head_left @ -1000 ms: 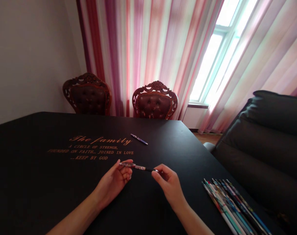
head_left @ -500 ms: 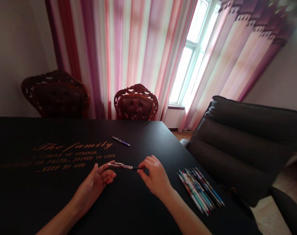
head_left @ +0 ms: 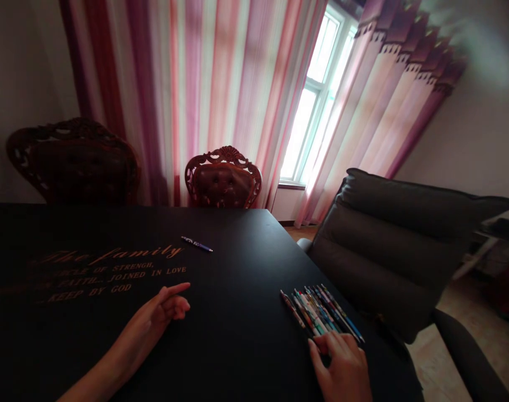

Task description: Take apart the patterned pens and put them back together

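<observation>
My left hand (head_left: 164,310) rests on the black table (head_left: 237,346) beside the gold lettering (head_left: 112,268), index finger stretched out, the other fingers loosely bent, nothing in it. My right hand (head_left: 342,365) lies at the table's right edge with its fingers flat on the near ends of a row of several patterned pens (head_left: 321,312). A dark reddish pen (head_left: 290,308) lies at the left end of that row. A single blue pen (head_left: 196,244) lies apart, farther back near the lettering.
A dark padded office chair (head_left: 388,245) stands close against the table's right side. Two carved wooden chairs (head_left: 223,184) (head_left: 72,162) stand behind the table, before striped pink curtains and a bright window (head_left: 308,128).
Both hands let go of the reddish pen they held between them. My right hand went right to the row of pens, where that pen now lies. The view turned right.
</observation>
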{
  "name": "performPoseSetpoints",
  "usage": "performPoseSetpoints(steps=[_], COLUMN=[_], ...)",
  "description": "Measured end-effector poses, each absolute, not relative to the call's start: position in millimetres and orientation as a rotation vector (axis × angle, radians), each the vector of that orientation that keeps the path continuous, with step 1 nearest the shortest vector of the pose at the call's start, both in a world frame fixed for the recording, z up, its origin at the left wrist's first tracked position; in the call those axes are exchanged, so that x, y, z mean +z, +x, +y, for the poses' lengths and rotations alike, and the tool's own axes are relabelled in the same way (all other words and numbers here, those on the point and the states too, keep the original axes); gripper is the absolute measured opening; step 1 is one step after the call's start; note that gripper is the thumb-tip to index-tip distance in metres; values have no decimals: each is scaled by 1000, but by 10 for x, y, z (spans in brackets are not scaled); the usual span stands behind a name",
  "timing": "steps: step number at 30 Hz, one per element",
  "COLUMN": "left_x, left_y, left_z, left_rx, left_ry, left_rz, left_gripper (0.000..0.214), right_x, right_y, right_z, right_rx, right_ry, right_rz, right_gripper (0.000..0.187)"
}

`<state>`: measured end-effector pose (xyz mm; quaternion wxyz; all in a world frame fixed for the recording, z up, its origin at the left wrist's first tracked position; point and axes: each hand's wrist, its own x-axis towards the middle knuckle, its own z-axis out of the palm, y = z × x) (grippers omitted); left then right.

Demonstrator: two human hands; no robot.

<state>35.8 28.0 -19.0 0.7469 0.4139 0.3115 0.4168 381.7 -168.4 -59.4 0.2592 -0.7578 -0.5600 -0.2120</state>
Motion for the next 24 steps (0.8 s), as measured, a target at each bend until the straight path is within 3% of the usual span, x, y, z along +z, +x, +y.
performPoseSetpoints(steps=[24], left_x=[-323], left_y=[365], left_z=[331], left_rx=[932], left_ry=[954], left_rz=[632], left_gripper=[41], right_x=[-694], right_y=[3855], right_z=[-1736], right_rx=[-725], right_ry=[-2263], right_rz=[-1444], right_gripper=[13])
